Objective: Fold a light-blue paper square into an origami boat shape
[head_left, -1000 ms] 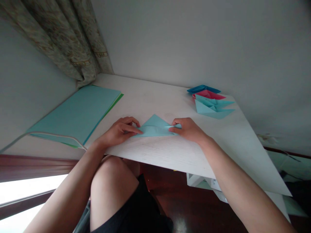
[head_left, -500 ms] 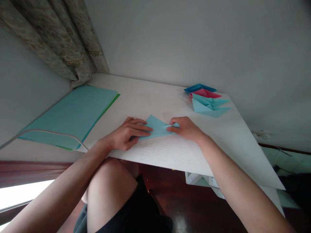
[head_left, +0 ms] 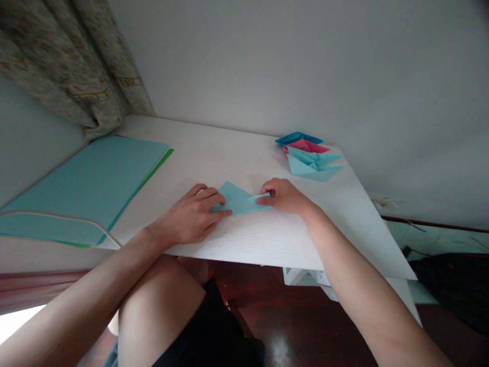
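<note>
A folded light-blue paper [head_left: 239, 198] lies on the white table in front of me, its peak pointing away. At its left corner my left hand [head_left: 198, 211] grips it, thumb along the near edge and index finger bent on top. My right hand [head_left: 283, 196] pinches the right corner between thumb and fingers, where a narrow flap is raised. The fingers hide both tips of the paper.
Folded paper boats, light blue [head_left: 311, 168], pink [head_left: 305, 146] and dark blue [head_left: 296, 138], stand at the back right. A stack of coloured sheets [head_left: 87, 178] lies on the left, with a white cable [head_left: 57, 215] across it. The table's [head_left: 244, 244] near edge is over my knee.
My view has turned slightly right. The left hand's thumb and index finger have shifted on the paper's left corner, and the right hand's fingers have bent more around the right corner.
</note>
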`<state>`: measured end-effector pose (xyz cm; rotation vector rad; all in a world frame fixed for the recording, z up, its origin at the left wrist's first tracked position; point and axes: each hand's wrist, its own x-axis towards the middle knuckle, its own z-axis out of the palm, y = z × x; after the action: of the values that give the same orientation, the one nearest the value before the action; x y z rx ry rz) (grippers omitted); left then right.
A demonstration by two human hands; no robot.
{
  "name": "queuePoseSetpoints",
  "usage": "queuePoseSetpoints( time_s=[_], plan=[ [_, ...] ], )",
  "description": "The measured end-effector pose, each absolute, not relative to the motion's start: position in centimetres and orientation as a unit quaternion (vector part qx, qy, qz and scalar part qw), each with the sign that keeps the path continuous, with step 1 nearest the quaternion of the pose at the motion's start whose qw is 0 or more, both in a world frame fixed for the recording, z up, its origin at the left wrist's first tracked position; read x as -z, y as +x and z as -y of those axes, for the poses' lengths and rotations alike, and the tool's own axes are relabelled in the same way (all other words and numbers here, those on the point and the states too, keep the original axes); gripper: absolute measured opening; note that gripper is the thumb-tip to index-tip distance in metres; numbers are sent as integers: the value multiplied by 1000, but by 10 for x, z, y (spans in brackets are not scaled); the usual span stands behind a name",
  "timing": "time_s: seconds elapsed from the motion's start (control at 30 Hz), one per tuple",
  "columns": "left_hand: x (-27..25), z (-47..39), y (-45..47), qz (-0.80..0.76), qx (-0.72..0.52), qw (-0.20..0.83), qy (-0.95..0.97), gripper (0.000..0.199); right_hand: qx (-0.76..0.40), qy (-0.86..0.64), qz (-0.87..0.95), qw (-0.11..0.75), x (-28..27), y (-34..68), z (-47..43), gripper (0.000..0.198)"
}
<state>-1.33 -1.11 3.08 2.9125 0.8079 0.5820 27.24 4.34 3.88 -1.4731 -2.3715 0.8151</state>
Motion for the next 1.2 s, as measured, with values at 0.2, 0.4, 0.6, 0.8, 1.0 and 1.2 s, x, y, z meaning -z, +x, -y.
queuePoseSetpoints(
  time_s=[0.2,0.4,0.6,0.8,1.0,1.2],
  plan=[
    [-23,3,-7,-276,-215,39,936,33,-258,-497,813,159,-36,266,-43,21],
    [-2,-6,-10,-219,-178,123,951,69,-242,-466,836,159,-37,264,-44,20],
    [-3,-5,-10,-240,-162,144,946,65,-235,-481,834,136,-37,268,-43,19],
    [-4,-6,-10,-244,-175,148,942,56,-234,-493,828,128,-36,270,-43,16],
    [-6,-4,-10,-262,-152,153,941,56,-237,-500,827,104,-40,268,-39,15],
    [-4,-3,-8,-267,-191,137,934,49,-235,-510,824,76,-44,266,-36,13]
  ],
)
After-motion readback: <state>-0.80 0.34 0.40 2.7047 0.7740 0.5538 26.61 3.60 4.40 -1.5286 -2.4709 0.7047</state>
